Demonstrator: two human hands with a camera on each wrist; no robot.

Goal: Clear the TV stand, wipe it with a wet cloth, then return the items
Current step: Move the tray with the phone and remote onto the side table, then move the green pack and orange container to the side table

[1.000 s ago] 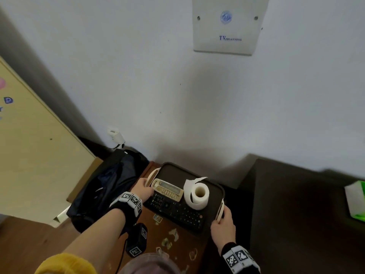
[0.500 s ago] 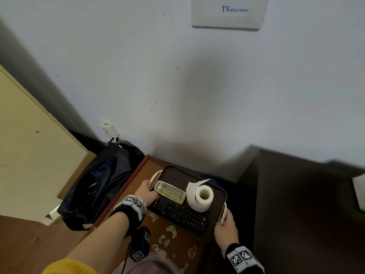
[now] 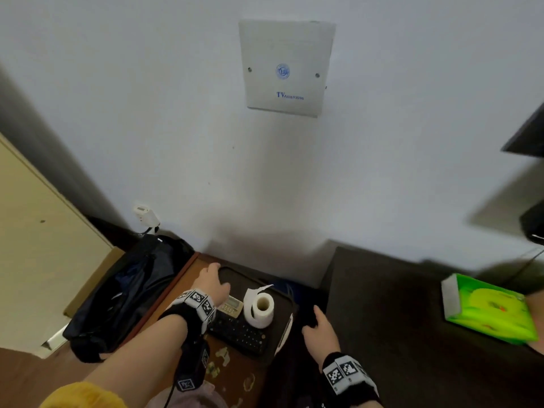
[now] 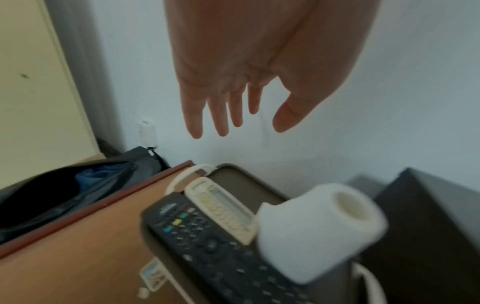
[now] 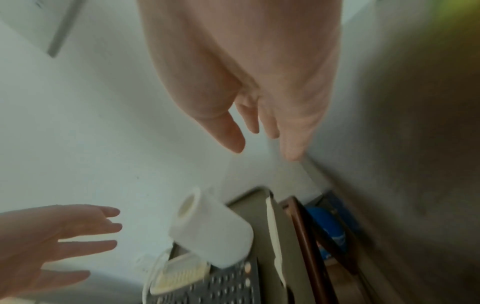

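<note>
A dark tray [image 3: 245, 276] with cream handles sits on a small brown side table [image 3: 235, 375], left of the dark TV stand [image 3: 397, 319]. On the tray are a white toilet roll [image 3: 260, 309], a black remote [image 3: 238, 334] and a cream remote [image 3: 232, 306]. My left hand [image 3: 212, 285] hovers over the tray's left end with its fingers spread and empty, as the left wrist view confirms [image 4: 241, 123]. My right hand [image 3: 319, 328] hangs just right of the tray, fingers relaxed, holding nothing [image 5: 259, 144].
A green tissue pack [image 3: 488, 309] lies on the TV stand at the right. A black bag [image 3: 129, 287] slumps on the floor left of the side table, under a wall plug [image 3: 145, 214]. A white wall plate [image 3: 284, 69] hangs above.
Both hands gripped the tray's handles before; now they have let go and lifted off, the left over the tray's far left corner, the right off to the right. The tray rests on the side table.
</note>
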